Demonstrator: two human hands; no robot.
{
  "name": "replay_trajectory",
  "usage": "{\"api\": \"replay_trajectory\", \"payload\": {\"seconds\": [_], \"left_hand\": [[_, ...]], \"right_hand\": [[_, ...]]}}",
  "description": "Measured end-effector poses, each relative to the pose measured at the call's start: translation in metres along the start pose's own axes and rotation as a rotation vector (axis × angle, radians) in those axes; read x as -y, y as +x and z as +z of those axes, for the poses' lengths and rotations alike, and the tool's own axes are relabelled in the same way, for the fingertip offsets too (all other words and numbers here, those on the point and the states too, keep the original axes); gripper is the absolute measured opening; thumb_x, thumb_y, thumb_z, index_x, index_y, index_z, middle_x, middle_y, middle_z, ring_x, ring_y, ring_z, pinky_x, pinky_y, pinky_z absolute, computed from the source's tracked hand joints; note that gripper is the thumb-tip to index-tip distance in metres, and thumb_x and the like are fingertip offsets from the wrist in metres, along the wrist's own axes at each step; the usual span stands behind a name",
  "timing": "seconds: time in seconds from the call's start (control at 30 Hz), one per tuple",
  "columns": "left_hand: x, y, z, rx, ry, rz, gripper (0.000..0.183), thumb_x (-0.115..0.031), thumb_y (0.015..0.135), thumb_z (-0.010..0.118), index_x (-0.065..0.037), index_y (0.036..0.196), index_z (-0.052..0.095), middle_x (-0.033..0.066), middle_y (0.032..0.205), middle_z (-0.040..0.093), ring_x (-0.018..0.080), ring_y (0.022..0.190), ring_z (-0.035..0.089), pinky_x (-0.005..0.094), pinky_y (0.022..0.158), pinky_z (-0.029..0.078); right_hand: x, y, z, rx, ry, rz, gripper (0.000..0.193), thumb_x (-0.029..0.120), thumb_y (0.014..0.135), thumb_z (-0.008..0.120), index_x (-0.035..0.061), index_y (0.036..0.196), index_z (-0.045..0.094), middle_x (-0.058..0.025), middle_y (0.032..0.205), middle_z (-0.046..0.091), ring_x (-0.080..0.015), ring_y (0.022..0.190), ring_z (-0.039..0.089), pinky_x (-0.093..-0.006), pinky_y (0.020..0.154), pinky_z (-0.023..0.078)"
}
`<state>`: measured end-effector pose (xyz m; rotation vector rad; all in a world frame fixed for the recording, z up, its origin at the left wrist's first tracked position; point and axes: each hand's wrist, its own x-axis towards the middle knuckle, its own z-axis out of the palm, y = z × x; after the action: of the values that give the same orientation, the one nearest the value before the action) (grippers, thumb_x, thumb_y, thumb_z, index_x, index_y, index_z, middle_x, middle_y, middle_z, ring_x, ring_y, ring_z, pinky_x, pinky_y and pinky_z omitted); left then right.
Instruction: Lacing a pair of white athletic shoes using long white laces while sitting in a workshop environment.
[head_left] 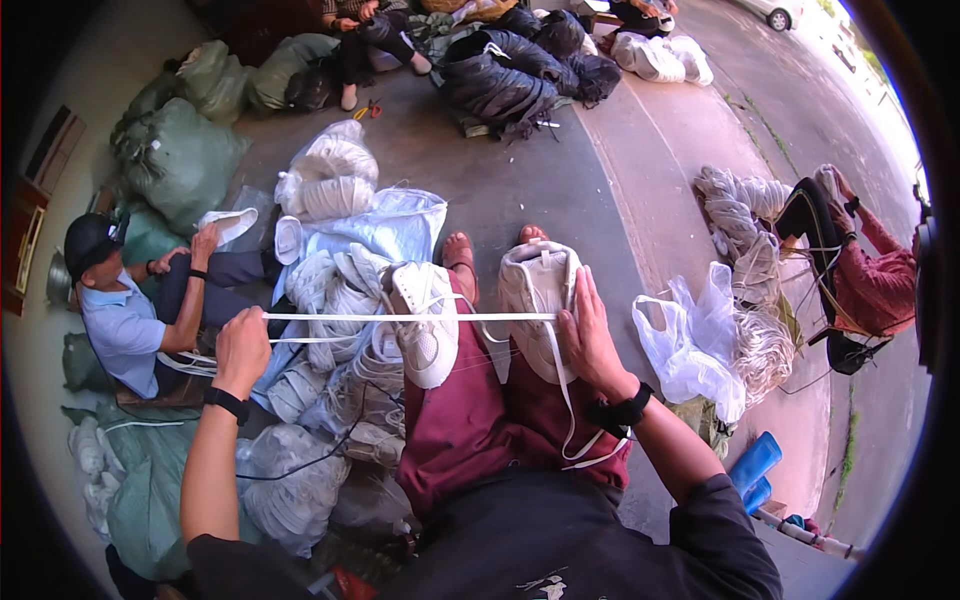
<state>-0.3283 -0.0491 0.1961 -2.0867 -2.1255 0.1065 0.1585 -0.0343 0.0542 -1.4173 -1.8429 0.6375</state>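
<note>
Two white sneakers (425, 345) rest across my thighs, toes toward me; the right sneaker (535, 290) lies under my right hand (597, 340). That hand grips the sneaker's right side, its fingers stretched along the upper and its thumb by the lace. My left hand (242, 352) is closed in a fist, out to the left, on a white shoelace (410, 317). The lace runs taut from this fist across the left sneaker to the right one. Another lace strand (565, 400) hangs loose from the right sneaker onto my lap. Whether my thumb pins the taut lace, I cannot tell.
Bundles of white laces and shoes (340, 290) lie at my left beside a seated person (125, 310) holding a white shoe. A white plastic bag (690, 335) and more bundles (760, 350) lie at right, near another person. Green sacks (180, 160) and black bags (500, 80) stand farther off.
</note>
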Motion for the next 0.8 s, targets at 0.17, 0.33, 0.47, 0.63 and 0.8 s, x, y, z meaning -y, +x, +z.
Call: {"api": "replay_trajectory", "payload": {"seconds": [0.17, 0.33, 0.47, 0.63, 0.8], "left_hand": [[0.101, -0.037, 0.004, -0.042, 0.146, -0.129, 0.02, -0.015, 0.096, 0.049, 0.001, 0.093, 0.06, 0.0229, 0.091, 0.067, 0.0438, 0.087, 0.065, 0.0538, 0.076, 0.051], [0.165, -0.075, -0.006, 0.16, 0.271, -0.47, 0.027, -0.028, 0.089, 0.064, -0.007, 0.105, 0.069, 0.0179, 0.1, 0.07, 0.0369, 0.104, 0.063, 0.0469, 0.091, 0.047], [0.208, -0.109, -0.023, 0.149, 0.375, -0.414, 0.024, -0.02, 0.092, 0.05, -0.002, 0.095, 0.066, 0.0239, 0.087, 0.07, 0.0431, 0.085, 0.069, 0.0549, 0.076, 0.054], [0.254, -0.135, -0.028, 0.197, 0.334, -0.54, 0.027, -0.022, 0.092, 0.05, -0.004, 0.095, 0.07, 0.0239, 0.094, 0.071, 0.0417, 0.09, 0.069, 0.0517, 0.08, 0.055], [0.279, -0.158, -0.045, 0.254, 0.228, -0.691, 0.031, -0.023, 0.092, 0.047, -0.005, 0.102, 0.07, 0.0253, 0.104, 0.07, 0.043, 0.101, 0.066, 0.0522, 0.089, 0.052]], "right_hand": [[0.009, -0.003, 0.004, 0.008, -0.004, 0.004, 0.066, 0.017, 0.1, 0.048, -0.0015, 0.155, 0.015, -0.0275, 0.159, 0.017, -0.0416, 0.147, 0.023, -0.0453, 0.119, 0.024], [0.021, -0.007, 0.016, 0.004, 0.008, -0.011, 0.067, 0.015, 0.1, 0.048, 0.0011, 0.156, 0.015, -0.0278, 0.159, 0.017, -0.042, 0.147, 0.022, -0.0459, 0.119, 0.024], [0.036, -0.013, 0.026, 0.002, 0.007, -0.033, 0.064, 0.015, 0.101, 0.045, -0.001, 0.155, 0.016, -0.0279, 0.159, 0.018, -0.0421, 0.148, 0.021, -0.0456, 0.12, 0.02], [0.059, -0.024, 0.032, 0.006, -0.008, -0.052, 0.064, 0.012, 0.1, 0.044, -0.0005, 0.156, 0.015, -0.0274, 0.159, 0.018, -0.0414, 0.148, 0.021, -0.0454, 0.12, 0.02], [0.072, -0.026, 0.038, 0.026, -0.02, -0.068, 0.063, 0.012, 0.101, 0.042, 0.0003, 0.156, 0.015, -0.0244, 0.16, 0.017, -0.0386, 0.149, 0.018, -0.0447, 0.121, 0.018]]}}
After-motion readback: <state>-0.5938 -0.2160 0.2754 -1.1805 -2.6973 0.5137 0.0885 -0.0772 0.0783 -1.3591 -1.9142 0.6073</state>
